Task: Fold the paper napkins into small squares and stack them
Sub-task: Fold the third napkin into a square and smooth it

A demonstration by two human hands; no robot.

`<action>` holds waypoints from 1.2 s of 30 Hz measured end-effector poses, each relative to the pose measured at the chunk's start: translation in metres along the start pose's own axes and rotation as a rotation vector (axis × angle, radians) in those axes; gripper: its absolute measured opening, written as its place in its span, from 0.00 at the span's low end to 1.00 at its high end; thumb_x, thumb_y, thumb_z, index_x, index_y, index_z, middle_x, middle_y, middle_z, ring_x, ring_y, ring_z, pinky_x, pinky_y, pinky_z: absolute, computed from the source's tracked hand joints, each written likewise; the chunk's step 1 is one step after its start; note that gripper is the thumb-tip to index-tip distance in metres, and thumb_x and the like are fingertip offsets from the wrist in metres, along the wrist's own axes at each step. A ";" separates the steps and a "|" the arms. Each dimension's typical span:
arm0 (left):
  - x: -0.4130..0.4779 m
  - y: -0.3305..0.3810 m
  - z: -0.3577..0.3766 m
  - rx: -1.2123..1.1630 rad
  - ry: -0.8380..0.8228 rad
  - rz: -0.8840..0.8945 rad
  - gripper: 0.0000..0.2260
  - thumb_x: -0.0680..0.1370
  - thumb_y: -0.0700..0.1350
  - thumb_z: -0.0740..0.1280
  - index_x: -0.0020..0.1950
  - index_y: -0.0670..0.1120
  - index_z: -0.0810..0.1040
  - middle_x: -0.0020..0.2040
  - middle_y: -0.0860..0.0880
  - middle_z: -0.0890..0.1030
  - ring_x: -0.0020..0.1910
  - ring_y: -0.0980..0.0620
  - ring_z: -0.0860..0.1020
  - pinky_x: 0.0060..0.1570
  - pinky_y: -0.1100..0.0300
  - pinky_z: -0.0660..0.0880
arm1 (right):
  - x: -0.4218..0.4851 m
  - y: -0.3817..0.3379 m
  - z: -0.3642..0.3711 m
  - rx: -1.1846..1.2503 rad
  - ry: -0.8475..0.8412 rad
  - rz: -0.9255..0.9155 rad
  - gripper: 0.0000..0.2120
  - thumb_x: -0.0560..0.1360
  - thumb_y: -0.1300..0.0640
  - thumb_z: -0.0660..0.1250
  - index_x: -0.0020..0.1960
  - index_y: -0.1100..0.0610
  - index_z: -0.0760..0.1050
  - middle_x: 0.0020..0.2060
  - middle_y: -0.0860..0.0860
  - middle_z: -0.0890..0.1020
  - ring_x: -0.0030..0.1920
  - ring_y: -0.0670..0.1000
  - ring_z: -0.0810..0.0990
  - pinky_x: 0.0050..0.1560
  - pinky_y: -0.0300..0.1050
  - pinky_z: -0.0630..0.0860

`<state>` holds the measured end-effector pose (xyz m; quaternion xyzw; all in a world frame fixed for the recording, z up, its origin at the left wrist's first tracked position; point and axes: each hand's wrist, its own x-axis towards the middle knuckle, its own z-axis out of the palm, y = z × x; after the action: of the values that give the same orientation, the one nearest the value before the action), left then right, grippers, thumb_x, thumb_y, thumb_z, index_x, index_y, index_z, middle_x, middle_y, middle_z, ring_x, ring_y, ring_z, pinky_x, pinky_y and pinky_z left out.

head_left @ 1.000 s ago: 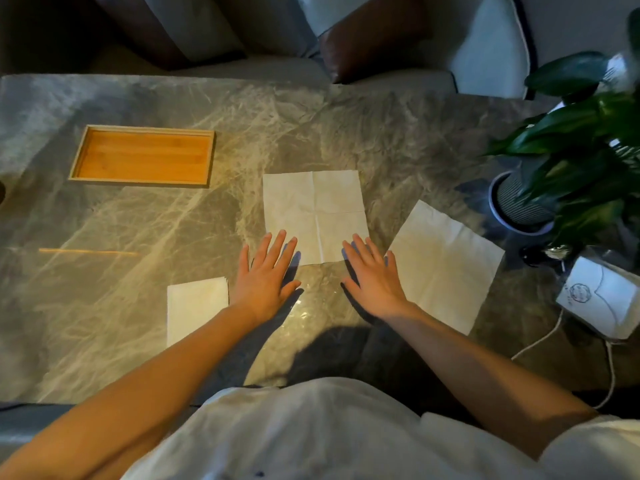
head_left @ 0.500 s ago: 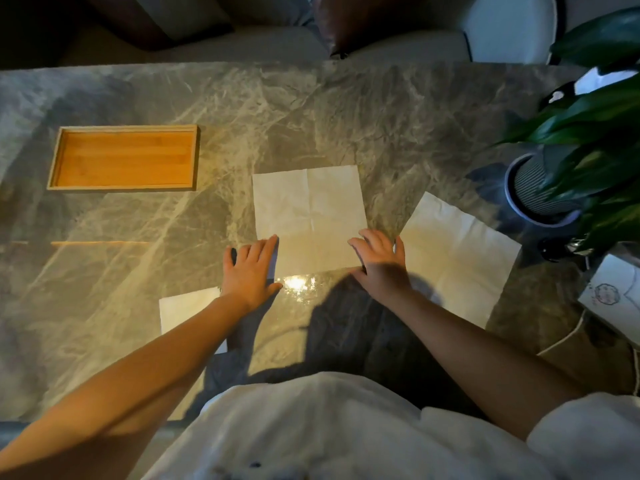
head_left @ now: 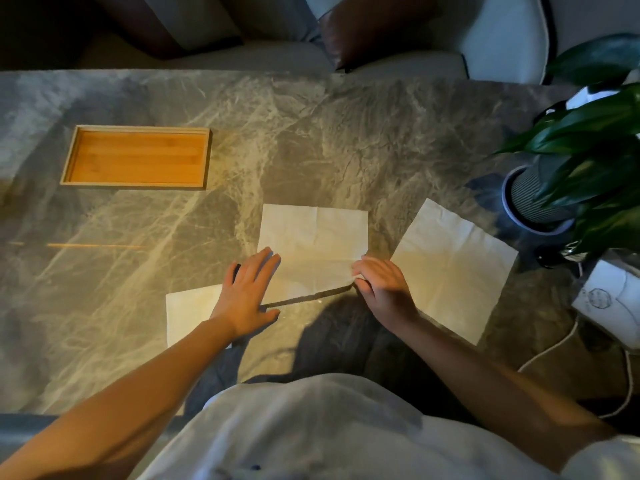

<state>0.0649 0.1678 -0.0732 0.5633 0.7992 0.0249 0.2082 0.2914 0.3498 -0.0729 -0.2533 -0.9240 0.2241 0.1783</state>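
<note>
On the grey marble table (head_left: pixel 346 140), in front of the person, a middle napkin (head_left: pixel 313 244) lies unfolded, and the cross of its creases can be seen. The left hand (head_left: pixel 247 296) lies flat with straight fingers; its fingertips rest on the near left corner of this napkin and it holds nothing. The right hand (head_left: pixel 384 285) has its fingers curled at the near right corner and pinches it. This corner and the near edge are raised a little from the table, with a dark line of shadow under the edge. A right napkin (head_left: pixel 453 268), also unfolded, lies turned at an angle just beside the right hand, and the right forearm crosses its near corner. A folded napkin (head_left: pixel 190 313), a small square, lies near the left wrist and is partly covered by the forearm. A wooden tray (head_left: pixel 136 181) stands at the far left, well apart from the napkins. At the right edge are a potted plant (head_left: pixel 533 202), a white device (head_left: pixel 609 292) and a white cable (head_left: pixel 554 348).
</note>
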 end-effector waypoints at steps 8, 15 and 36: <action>-0.019 0.000 -0.004 -0.294 0.084 0.047 0.25 0.71 0.44 0.74 0.68 0.49 0.72 0.73 0.47 0.67 0.70 0.45 0.68 0.69 0.51 0.65 | -0.039 -0.008 -0.005 0.125 -0.049 0.075 0.07 0.76 0.63 0.67 0.54 0.60 0.79 0.52 0.56 0.83 0.57 0.54 0.80 0.58 0.45 0.77; -0.029 0.007 -0.006 -0.406 0.048 -0.096 0.16 0.75 0.37 0.64 0.60 0.52 0.75 0.58 0.50 0.81 0.53 0.47 0.78 0.51 0.55 0.73 | -0.053 0.001 -0.013 0.087 -0.265 0.266 0.18 0.71 0.60 0.73 0.59 0.51 0.73 0.61 0.47 0.76 0.62 0.48 0.72 0.60 0.40 0.71; -0.043 0.014 0.005 -0.442 -0.005 -0.229 0.05 0.81 0.48 0.58 0.49 0.51 0.73 0.40 0.47 0.82 0.39 0.45 0.78 0.40 0.51 0.76 | -0.068 0.001 -0.018 0.316 -0.339 0.540 0.10 0.78 0.52 0.62 0.58 0.51 0.73 0.45 0.52 0.82 0.46 0.52 0.80 0.47 0.52 0.80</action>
<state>0.0909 0.1325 -0.0604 0.4100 0.8324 0.1742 0.3297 0.3543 0.3191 -0.0729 -0.4170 -0.7940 0.4423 -0.0061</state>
